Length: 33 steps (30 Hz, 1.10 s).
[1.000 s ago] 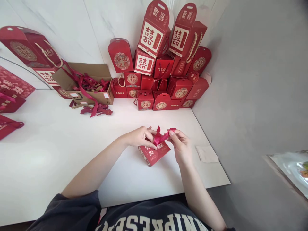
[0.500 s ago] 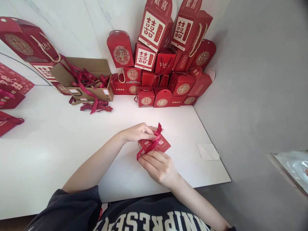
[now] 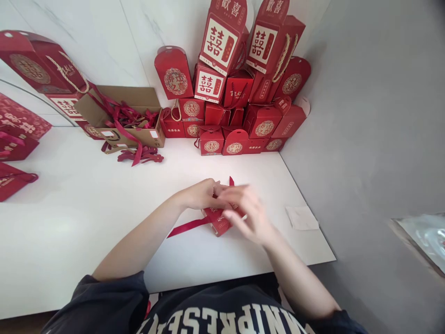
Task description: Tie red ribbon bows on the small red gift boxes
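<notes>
Ribbon point(image 3: 189, 227) now trails off the red gift box point(image 3: 219, 222) under 2 hands point(image 3: 225, 197).

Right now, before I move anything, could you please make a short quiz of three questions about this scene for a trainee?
1. True or false: the red ribbon runs to the left from the red gift box across the white table.
2. What lies loose inside the cardboard box?
3. Fill in: the pale paper square lies to the ___ of the right hand.

Key: 1 true; 2 red ribbons; 3 right.
</notes>
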### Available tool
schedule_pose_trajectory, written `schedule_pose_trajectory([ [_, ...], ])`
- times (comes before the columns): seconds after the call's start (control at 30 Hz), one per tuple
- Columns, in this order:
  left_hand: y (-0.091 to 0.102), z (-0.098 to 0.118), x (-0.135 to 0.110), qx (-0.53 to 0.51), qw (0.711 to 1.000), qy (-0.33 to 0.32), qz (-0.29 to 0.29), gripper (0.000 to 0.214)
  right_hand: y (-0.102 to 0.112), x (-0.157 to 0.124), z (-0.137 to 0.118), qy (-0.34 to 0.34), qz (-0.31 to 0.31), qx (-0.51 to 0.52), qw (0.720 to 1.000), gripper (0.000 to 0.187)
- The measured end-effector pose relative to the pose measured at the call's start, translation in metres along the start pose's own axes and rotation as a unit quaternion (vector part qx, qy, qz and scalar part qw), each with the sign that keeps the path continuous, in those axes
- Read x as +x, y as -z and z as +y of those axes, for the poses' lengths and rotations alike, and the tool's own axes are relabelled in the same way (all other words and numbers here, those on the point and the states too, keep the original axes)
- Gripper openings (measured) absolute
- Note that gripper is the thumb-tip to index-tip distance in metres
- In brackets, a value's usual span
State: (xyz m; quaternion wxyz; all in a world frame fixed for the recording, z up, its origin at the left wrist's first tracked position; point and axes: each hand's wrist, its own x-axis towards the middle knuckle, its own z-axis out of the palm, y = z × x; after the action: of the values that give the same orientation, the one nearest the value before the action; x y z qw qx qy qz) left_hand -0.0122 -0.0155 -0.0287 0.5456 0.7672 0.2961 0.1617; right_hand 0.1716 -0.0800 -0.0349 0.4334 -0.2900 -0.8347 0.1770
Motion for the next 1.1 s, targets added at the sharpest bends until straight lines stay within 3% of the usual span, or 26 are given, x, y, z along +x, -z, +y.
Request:
schedule_pose_trajectory([
  [0.03, 0.0, 0.001, 0.0, 0.0, 1.0, 0.003, -0.009, 0.037, 0.008, 0.005, 0.009, -0.059, 0.018, -0.005, 0.998, 0.018],
  [0.1, 0.001, 0.002, -0.002, 0.008, 1.0, 0.016, -0.023, 0.04, 0.019, 0.013, 0.028, -0.12, -0.027, 0.027, 0.992, 0.023],
  [0.2, 0.001, 0.003, -0.003, 0.0, 0.999, 0.036, -0.028, 0.038, 0.022, 0.022, 0.052, -0.14, -0.146, 0.129, 0.971, 0.034],
  [0.3, 0.003, 0.004, -0.003, -0.018, 0.999, 0.018, -0.045, 0.023, 0.02, 0.027, 0.063, -0.128, -0.22, 0.185, 0.949, 0.027],
  [0.4, 0.005, 0.008, -0.004, 0.013, 0.999, -0.019, -0.043, 0.018, 0.02, 0.026, 0.065, -0.125, -0.205, 0.244, 0.94, 0.019],
  [0.53, 0.006, 0.017, -0.009, 0.126, 0.992, -0.028, 0.015, 0.014, 0.021, 0.017, 0.064, -0.134, -0.11, 0.269, 0.947, 0.018],
  [0.7, 0.007, 0.028, -0.016, 0.126, 0.992, 0.017, 0.005, 0.019, 0.021, 0.003, 0.048, -0.104, -0.016, 0.205, 0.973, 0.012],
  [0.77, 0.009, 0.027, -0.016, 0.088, 0.995, 0.034, -0.013, 0.019, 0.022, -0.003, 0.038, -0.058, 0.001, 0.165, 0.985, 0.008],
  [0.87, 0.014, 0.021, -0.012, 0.022, 0.997, 0.057, -0.036, 0.016, 0.024, -0.012, 0.026, 0.05, -0.022, 0.047, 0.997, 0.006],
  [1.0, 0.017, 0.009, -0.007, -0.016, 0.997, 0.06, -0.043, 0.013, 0.028, -0.02, 0.01, 0.164, -0.094, -0.166, 0.968, 0.014],
  [1.1, 0.016, 0.006, -0.006, -0.012, 0.998, 0.051, -0.025, 0.014, 0.029, -0.023, -0.001, 0.213, -0.116, -0.253, 0.936, 0.015],
])
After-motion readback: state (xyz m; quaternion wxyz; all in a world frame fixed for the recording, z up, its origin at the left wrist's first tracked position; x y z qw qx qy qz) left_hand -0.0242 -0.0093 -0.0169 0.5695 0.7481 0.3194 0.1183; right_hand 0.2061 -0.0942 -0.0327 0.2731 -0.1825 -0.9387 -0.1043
